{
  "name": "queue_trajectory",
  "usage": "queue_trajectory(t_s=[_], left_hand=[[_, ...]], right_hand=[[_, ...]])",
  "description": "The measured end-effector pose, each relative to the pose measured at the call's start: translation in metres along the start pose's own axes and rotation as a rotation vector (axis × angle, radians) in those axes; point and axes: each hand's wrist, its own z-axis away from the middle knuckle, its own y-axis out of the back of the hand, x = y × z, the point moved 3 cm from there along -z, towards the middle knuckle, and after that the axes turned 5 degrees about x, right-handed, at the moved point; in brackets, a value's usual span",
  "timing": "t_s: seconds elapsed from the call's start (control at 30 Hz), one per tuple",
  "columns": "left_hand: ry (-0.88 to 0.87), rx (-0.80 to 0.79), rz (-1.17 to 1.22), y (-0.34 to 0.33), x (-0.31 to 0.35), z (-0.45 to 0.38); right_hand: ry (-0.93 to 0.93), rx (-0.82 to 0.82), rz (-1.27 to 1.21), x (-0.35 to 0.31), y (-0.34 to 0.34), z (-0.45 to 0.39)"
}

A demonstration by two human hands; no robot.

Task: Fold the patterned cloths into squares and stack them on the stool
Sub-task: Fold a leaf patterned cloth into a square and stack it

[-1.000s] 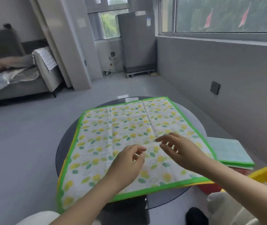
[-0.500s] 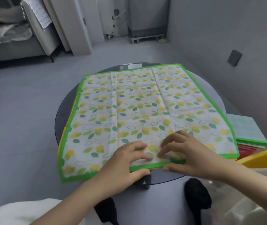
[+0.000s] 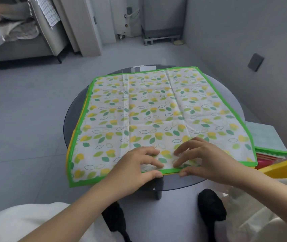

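Midway at most: the leaf-print cloth [image 3: 156, 109] lies unfolded on the round table [image 3: 226, 95], left hand [image 3: 137, 165] and right hand [image 3: 204, 159] pinching its near green hem, while folded cloths [image 3: 268, 137] already sit stacked at right, their support hidden.

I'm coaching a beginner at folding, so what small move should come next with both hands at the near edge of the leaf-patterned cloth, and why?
Probably lift the near green hem and carry it toward the far edge. The green-bordered leaf-patterned cloth lies flat and unfolded on the round dark glass table, and the left hand and right hand both pinch that hem mid-edge, thumbs under, fingers on top.
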Motion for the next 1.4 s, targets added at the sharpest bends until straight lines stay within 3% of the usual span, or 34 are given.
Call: queue_trajectory(t_s=[0.23, 0.4, 0.67, 0.9, 1.07, 1.2, 1.4], left_hand=[[0.068, 0.017, -0.014, 0.009, 0.002, -0.001], [0.155, 0.090, -0.113, 0.036, 0.006, -0.007], [0.094, 0.241, -0.352, 0.082, 0.042, -0.028], [0.114, 0.063, -0.289, 0.108, 0.058, -0.042], [0.076, 0.147, -0.433, 0.123, 0.062, -0.075], [0.101, 0.195, -0.488, 0.116, 0.044, -0.104], [0.214, -0.008, -0.540, 0.083, -0.002, -0.121]], right_hand=[[-0.116, 0.062, 0.081, -0.011, 0.009, -0.002], [-0.202, 0.228, 0.208, -0.020, 0.019, -0.009], [-0.197, 0.422, 0.412, -0.042, 0.061, -0.032], [-0.174, 0.290, 0.418, -0.058, 0.096, -0.040], [-0.145, 0.322, 0.447, -0.054, 0.113, -0.067], [-0.166, 0.221, 0.397, -0.027, 0.104, -0.106], [-0.214, 0.022, 0.374, 0.016, 0.060, -0.132]])
